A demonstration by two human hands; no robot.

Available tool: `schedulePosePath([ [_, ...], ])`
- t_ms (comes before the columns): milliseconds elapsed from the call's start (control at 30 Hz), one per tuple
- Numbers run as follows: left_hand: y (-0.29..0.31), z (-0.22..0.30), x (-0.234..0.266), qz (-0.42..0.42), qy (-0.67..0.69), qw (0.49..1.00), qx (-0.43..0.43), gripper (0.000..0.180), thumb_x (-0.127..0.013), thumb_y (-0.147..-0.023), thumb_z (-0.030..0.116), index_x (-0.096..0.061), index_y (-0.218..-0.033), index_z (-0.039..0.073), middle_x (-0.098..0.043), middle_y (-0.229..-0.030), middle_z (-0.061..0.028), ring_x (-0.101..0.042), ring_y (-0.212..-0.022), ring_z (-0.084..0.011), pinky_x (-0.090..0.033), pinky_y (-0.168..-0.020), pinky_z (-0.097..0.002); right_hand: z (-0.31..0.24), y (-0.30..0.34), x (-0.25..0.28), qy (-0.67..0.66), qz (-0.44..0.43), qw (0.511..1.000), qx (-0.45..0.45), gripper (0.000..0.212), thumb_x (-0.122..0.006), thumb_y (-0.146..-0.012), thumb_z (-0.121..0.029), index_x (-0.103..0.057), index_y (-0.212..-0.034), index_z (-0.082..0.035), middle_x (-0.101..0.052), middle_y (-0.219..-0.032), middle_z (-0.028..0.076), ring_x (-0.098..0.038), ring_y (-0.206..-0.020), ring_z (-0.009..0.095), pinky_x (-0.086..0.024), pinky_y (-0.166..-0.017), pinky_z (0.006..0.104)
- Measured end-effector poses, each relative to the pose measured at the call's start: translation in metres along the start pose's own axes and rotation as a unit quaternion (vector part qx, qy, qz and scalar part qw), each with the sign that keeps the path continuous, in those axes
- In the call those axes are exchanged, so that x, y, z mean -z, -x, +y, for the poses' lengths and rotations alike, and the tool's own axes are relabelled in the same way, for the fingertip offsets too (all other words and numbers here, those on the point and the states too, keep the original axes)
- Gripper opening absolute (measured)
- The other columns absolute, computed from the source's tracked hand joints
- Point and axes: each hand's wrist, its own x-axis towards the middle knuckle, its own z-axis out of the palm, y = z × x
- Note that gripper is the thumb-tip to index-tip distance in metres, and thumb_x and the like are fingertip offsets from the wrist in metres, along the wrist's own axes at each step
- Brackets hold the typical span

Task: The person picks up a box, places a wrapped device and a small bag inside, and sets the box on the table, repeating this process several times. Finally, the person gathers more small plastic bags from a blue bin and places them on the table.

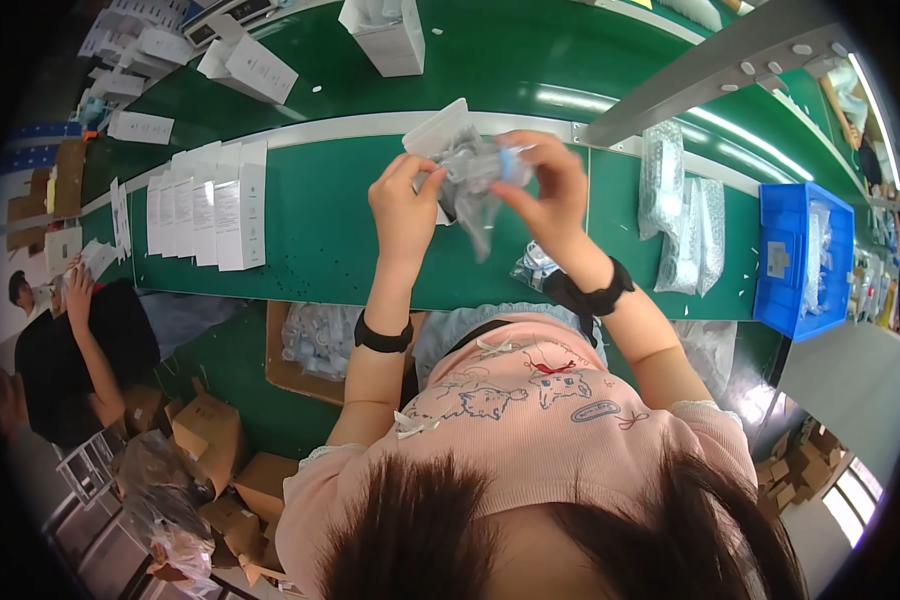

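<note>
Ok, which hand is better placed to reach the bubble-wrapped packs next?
Probably your right hand: the bubble-wrapped packs lie on its side; your left hand is farther. Both are at the clear plastic bag, though.

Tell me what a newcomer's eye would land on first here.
Probably the bright blue bin at the right end of the green table, its colour standing out sharply. Next, the blurred clear plastic bag at top centre, in the right hand with the left hand close beside it. The neat row of white boxes on the table's left side would likely follow.
</note>
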Motion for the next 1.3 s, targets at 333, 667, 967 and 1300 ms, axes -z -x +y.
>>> schedulePosePath([
  [333, 0.004, -0.030, 0.002, 0.025, 0.034, 0.999, -0.032, 0.010, -0.067, -0.069, 0.006, -0.059, -0.073, 0.001, -0.060, -0.077, -0.0041, -0.050, -0.058, -0.0092, -0.037, -0.049, -0.0221, 0.015, 0.001, -0.005, 0.387, -0.322, 0.853, 0.138, 0.037, -0.074, -0.058, -0.022, -0.058, -0.088, -0.007, -0.051, -0.110, 0.008, -0.043, -0.107, 0.029, -0.032, -0.093, 0.0487],
  [667, -0.045, -0.207, 0.129, 0.171, -0.487, 0.846, 0.132, 0.100, -0.072, -0.057, 0.053, -0.022, -0.136, 0.015, -0.017, -0.139, -0.0211, -0.013, -0.126, -0.0438, -0.023, -0.089, -0.0653, 0.077, 0.024, 0.005, 0.085, -0.295, 0.938, -0.159, 0.114, -0.081, -0.052, -0.021, -0.007, -0.138, -0.007, -0.019, -0.139, 0.017, -0.018, -0.130, 0.027, -0.019, -0.104, 0.0371],
  [967, 0.013, -0.171, 0.067, 0.003, -0.497, 0.853, 0.161, 0.095, -0.076, -0.057, 0.021, -0.023, -0.135, 0.026, -0.027, -0.133, -0.0162, -0.035, -0.112, -0.0377, -0.033, -0.088, -0.0506, 0.153, -0.098, 0.035, 0.056, 0.060, 0.989, -0.122, 0.108, -0.077, -0.055, -0.002, -0.009, -0.138, -0.009, -0.026, -0.137, 0.012, -0.032, -0.122, 0.022, -0.037, -0.094, 0.0327],
  [1300, 0.013, -0.095, -0.017, -0.149, -0.115, 0.982, 0.035, 0.092, -0.077, -0.057, 0.023, -0.026, -0.133, 0.015, -0.034, -0.125, -0.0170, -0.030, -0.114, -0.0340, -0.025, -0.097, -0.0452, 0.146, -0.063, 0.088, 0.430, -0.053, 0.877, -0.206, 0.072, -0.067, -0.068, -0.023, -0.032, -0.128, -0.005, -0.042, -0.123, 0.021, -0.044, -0.110, 0.033, -0.041, -0.087, 0.0367],
])
